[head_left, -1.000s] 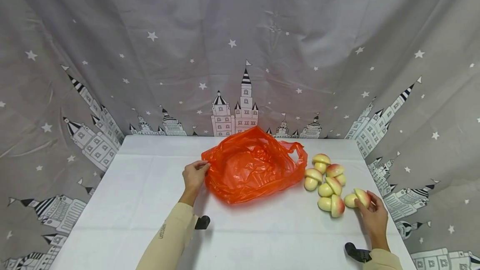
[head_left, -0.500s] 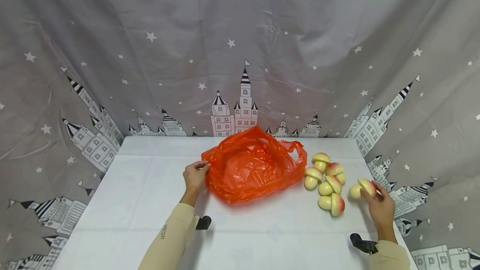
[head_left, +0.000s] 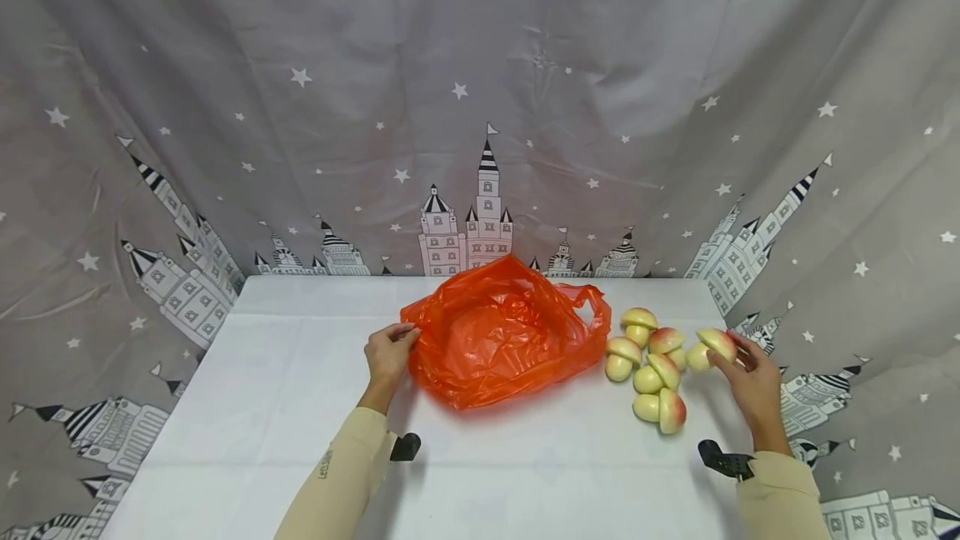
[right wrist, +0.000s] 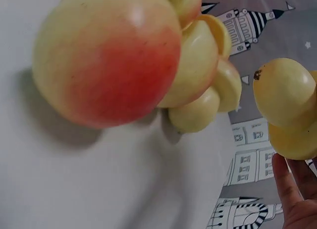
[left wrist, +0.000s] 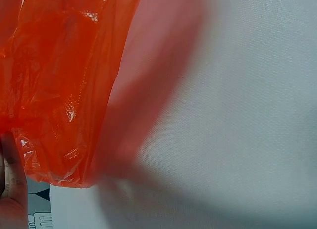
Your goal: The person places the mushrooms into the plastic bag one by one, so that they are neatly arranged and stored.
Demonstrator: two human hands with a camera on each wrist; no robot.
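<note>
An orange-red plastic bag [head_left: 495, 340] lies spread with its mouth open in the middle of the table. My left hand [head_left: 388, 354] pinches the bag's left edge between thumb and fingers; in the left wrist view only part of that hand [left wrist: 12, 184] shows beside the film. At the right, my right hand [head_left: 753, 382] grips a toy mushroom [head_left: 716, 344] by its cap, its pale stem pointing left. The right wrist view shows this held mushroom [right wrist: 285, 92] above the fingers. Several more toy mushrooms [head_left: 658, 409], yellow with reddish caps, lie grouped between the bag and this hand.
A white cloth covers the table [head_left: 510, 482]. Behind and at both sides hangs a grey curtain [head_left: 337, 107] printed with castles and stars. The bag's loop handle [head_left: 596, 307] reaches right, close to the mushroom group.
My right hand has carried the held mushroom first slightly right, then away from me and a little left, beside the mushroom group. The left hand keeps its pinch on the bag.
</note>
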